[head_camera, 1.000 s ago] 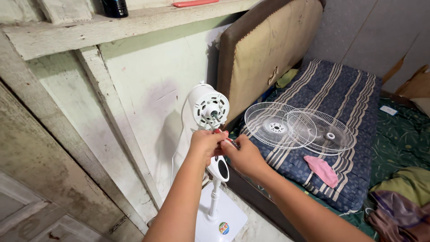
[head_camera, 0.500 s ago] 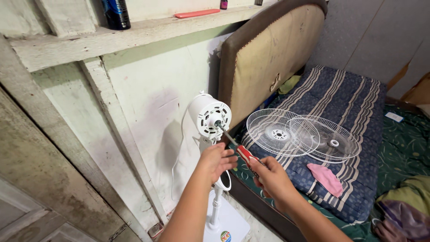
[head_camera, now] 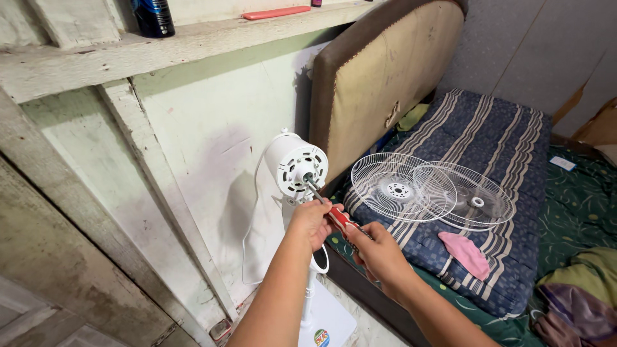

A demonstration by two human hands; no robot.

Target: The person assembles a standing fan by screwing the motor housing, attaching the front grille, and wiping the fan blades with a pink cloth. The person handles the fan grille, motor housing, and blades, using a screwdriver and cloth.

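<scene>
White plastic stand-fan motor housing (head_camera: 294,168) on a white base. Screwdriver with red handle (head_camera: 339,219) and grey metal shaft. Two white wire fan grilles (head_camera: 430,189) lie on the navy mattress with cream stripes (head_camera: 488,135); pink cloth (head_camera: 466,252) at its near edge. Green patterned bedsheet (head_camera: 578,205). Tan padded headboard (head_camera: 385,71).

We held a red-handled screwdriver (head_camera: 339,218) between both hands, our left hand (head_camera: 310,222) closed over the upper handle and our right hand (head_camera: 378,252) gripping its lower end. Its metal tip met the front of the white fan motor housing (head_camera: 294,166) on its stand. Two white fan grilles (head_camera: 430,187) lay overlapping on the striped mattress (head_camera: 488,135), near a pink cloth (head_camera: 464,250).
</scene>
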